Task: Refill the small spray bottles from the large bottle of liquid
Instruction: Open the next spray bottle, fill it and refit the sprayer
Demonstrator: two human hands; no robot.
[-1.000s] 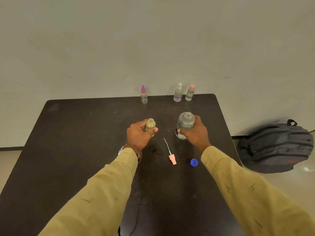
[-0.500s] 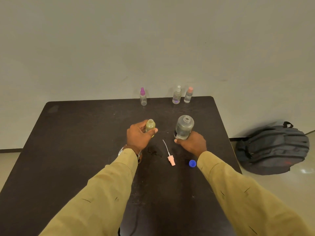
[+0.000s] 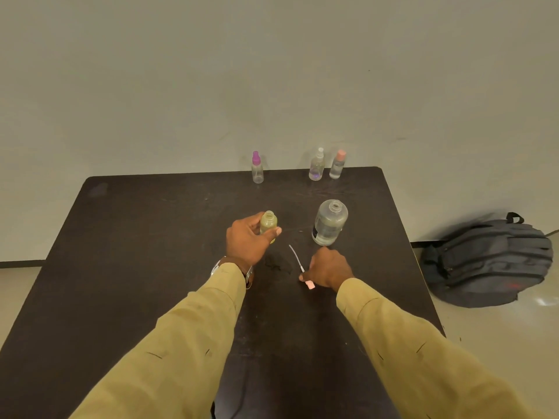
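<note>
My left hand [image 3: 248, 240] grips a small uncapped bottle [image 3: 268, 222] of yellowish liquid, held upright on the dark table [image 3: 136, 252]. The large clear bottle [image 3: 329, 222] stands open and upright to its right, with no hand on it. Just in front of it, my right hand [image 3: 328, 269] closes its fingers on the pink spray cap [image 3: 309, 284], whose white dip tube [image 3: 295, 256] lies on the table pointing away from me. The blue cap seen earlier is hidden behind my right hand.
Three small spray bottles stand at the table's far edge: a purple-topped one [image 3: 257, 168], a clear-topped one [image 3: 317, 164] and a pink-topped one [image 3: 338, 164]. A dark wet patch [image 3: 276, 264] lies between my hands. A grey backpack [image 3: 487, 261] sits on the floor at right.
My right hand set the large bottle down, let go of it, and moved back toward me onto the pink spray cap. My left hand kept still on the small bottle.
</note>
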